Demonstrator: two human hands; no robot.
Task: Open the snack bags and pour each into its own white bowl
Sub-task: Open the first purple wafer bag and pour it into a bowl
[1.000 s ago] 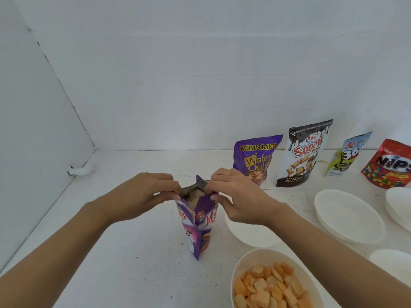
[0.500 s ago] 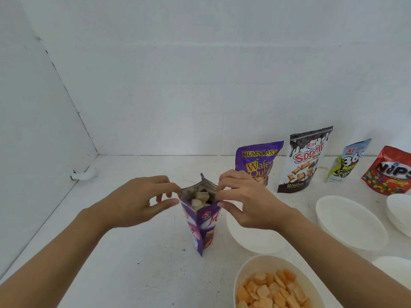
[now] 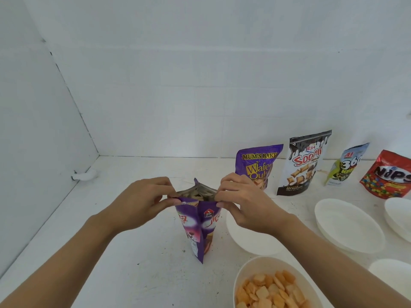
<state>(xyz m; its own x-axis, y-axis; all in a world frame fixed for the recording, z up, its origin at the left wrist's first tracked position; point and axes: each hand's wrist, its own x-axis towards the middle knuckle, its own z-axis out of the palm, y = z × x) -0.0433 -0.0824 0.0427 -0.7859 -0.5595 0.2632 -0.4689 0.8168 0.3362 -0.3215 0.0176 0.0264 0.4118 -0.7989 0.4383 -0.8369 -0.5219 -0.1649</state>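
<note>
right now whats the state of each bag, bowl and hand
purple bag, upright, top open
left hand, pinches its rim
right hand, pinches its rim
Mum's Bake bag, upright, looks sealed
black-and-white bag, upright, looks sealed
360 bag, upright, looks sealed
Nips bag, leaning back, looks sealed
near bowl, holds orange crackers
bowl by right hand, empty
middle bowl, empty
far-right bowl, cut off, looks empty
lower-right bowl, looks empty

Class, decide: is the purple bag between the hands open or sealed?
Open. The left hand and right hand pinch apart the top of the purple bag, showing silver lining.
</note>
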